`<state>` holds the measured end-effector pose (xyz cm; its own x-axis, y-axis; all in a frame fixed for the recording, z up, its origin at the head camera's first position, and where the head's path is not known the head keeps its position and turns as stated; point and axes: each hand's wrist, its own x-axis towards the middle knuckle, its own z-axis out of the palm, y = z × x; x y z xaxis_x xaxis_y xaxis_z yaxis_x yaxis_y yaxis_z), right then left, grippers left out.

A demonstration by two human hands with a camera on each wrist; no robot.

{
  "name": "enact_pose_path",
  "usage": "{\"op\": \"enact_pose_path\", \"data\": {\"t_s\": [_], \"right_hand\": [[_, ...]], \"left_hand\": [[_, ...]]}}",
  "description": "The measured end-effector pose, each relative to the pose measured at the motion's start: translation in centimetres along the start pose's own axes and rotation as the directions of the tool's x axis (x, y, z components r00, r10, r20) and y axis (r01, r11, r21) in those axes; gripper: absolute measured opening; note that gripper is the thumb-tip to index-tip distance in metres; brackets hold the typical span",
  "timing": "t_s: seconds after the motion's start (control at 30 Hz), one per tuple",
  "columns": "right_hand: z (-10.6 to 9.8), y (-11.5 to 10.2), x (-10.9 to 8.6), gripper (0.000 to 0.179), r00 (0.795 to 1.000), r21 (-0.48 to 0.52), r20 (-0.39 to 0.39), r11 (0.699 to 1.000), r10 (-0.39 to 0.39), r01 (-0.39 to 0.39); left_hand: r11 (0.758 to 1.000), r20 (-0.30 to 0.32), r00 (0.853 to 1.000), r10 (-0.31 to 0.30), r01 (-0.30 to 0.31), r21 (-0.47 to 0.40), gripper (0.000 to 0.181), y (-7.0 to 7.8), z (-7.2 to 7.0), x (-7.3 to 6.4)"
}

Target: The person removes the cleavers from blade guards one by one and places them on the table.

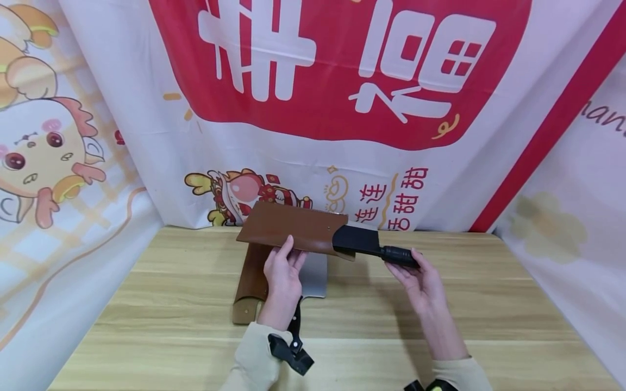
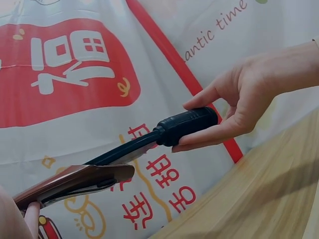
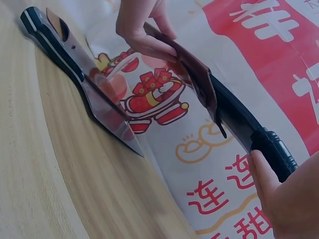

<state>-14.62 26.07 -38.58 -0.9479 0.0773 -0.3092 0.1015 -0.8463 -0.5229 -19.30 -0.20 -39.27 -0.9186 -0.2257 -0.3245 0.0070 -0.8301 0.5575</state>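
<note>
Raised above the table, a brown leather sheath [image 1: 293,225] covers most of a cleaver's blade. The blade's black rear part [image 1: 359,238] shows outside the sheath's right end. My left hand [image 1: 283,279] holds the sheath from its lower edge, thumb against the front. With thumb and fingers, my right hand [image 1: 423,282] pinches the cleaver's black handle [image 2: 187,124] near its end. In the right wrist view, the left hand [image 3: 142,30] grips the sheath [image 3: 192,74] with fingers on both sides.
On the wooden table [image 1: 195,336] lies a second cleaver with a grey blade [image 1: 314,274] and a black riveted handle, partly behind the left hand and forearm. Beside it lies another brown sheath [image 1: 250,279]. A printed cloth [image 1: 274,141] hangs behind the table.
</note>
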Motion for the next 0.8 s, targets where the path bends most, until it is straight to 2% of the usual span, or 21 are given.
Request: {"op": "enact_pose_path", "data": {"t_s": [0.33, 0.47, 0.63, 0.73, 0.8], "right_hand": [[-0.1, -0.5, -0.1, 0.017, 0.998, -0.048, 0.038, 0.997, 0.056, -0.054], [-0.1, -0.5, 0.0, 0.028, 0.993, -0.022, 0.054, 0.994, 0.105, -0.104], [-0.3, -0.4, 0.5, 0.048, 0.982, 0.083, 0.058, 0.979, 0.180, -0.184], [-0.4, -0.3, 0.7, 0.059, 0.979, 0.069, 0.061, 0.978, 0.194, -0.198], [-0.5, -0.2, 0.9, 0.060, 0.978, 0.035, 0.078, 0.980, 0.191, -0.194]], "left_hand": [[0.998, 0.001, 0.999, -0.042, 0.042, -0.049, 0.039, 1.0, 0.0, 0.5], [0.996, 0.007, 0.998, -0.055, 0.056, -0.069, 0.036, 1.3, -0.1, 0.5], [0.994, -0.002, 0.997, -0.072, 0.071, -0.080, 0.039, 1.4, -0.1, 0.3], [0.994, 0.001, 0.997, -0.074, 0.074, -0.081, 0.038, 1.4, -0.1, 0.2], [0.994, 0.003, 0.998, -0.069, 0.069, -0.081, 0.034, 1.5, -0.1, 0.3]]}}
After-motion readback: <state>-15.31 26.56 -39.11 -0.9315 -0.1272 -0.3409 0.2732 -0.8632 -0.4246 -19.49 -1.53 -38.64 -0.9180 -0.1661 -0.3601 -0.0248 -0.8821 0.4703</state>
